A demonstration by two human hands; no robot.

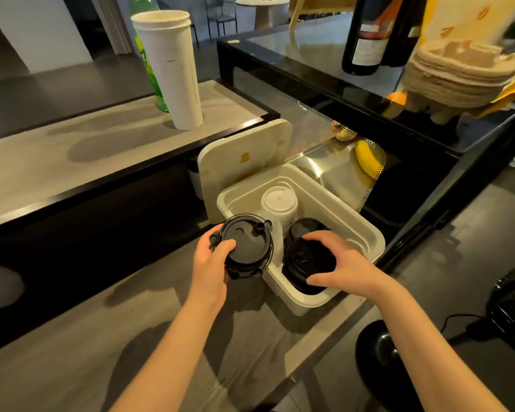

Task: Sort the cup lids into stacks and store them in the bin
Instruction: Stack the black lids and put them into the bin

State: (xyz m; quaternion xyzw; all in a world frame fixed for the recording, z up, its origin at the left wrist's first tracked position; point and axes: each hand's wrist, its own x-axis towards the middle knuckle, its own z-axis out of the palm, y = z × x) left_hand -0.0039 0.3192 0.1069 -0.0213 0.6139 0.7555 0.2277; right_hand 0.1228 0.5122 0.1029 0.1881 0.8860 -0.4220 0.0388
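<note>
Here, the left hand (211, 263) is gripping a stack of black plugged lids (247, 245), thumb and fingers curling round its edge, holding it at the left rim of the white bin (354, 230). The right hand (342, 263) is wrapping thumb and fingers round a stack of black domed lids (306, 260) sitting inside the bin's near corner. Behind it, also inside the bin, a second black stack (306, 227) and a stack of white lids (279, 203) are standing. The bin's cover (244, 162) is leaning upright against the bin's far-left side.
</note>
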